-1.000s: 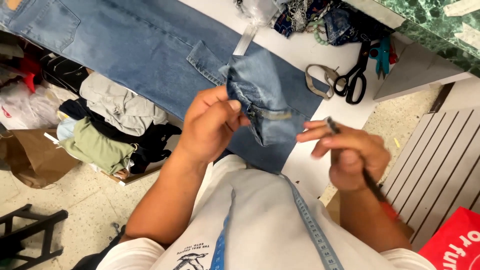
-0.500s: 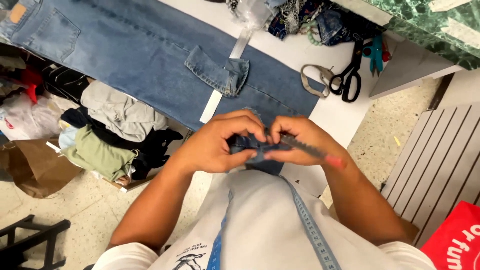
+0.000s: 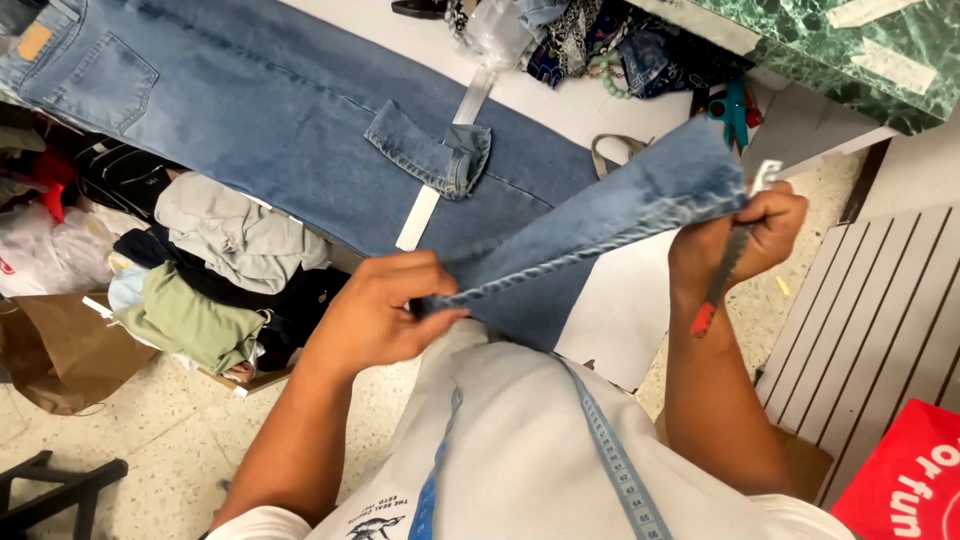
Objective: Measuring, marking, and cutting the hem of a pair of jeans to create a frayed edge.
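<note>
Left hand (image 3: 385, 315) pinching one end of denim strip (image 3: 590, 225), right hand (image 3: 735, 240) clamping other end plus pen (image 3: 722, 280); stretched taut above white counter (image 3: 620, 310). Likely slip under tension, or pen marking fabric. Beyond, jeans (image 3: 270, 130) flat.

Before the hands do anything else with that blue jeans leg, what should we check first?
1. Left hand pinches the near end of the denim leg: ok.
2. Right hand grips the far end: ok.
3. Denim leg pulled straight between both hands, lifted off the table: ok.
4. Right hand also holds a thin tool with a red tip; whether its end is sharp: cannot tell.
5. The cut-off denim cuff and white ruler lie on the jeans, apart from the hands: ok.
6. Blue measuring tape hangs round the neck, clear of the cloth: ok.
</note>
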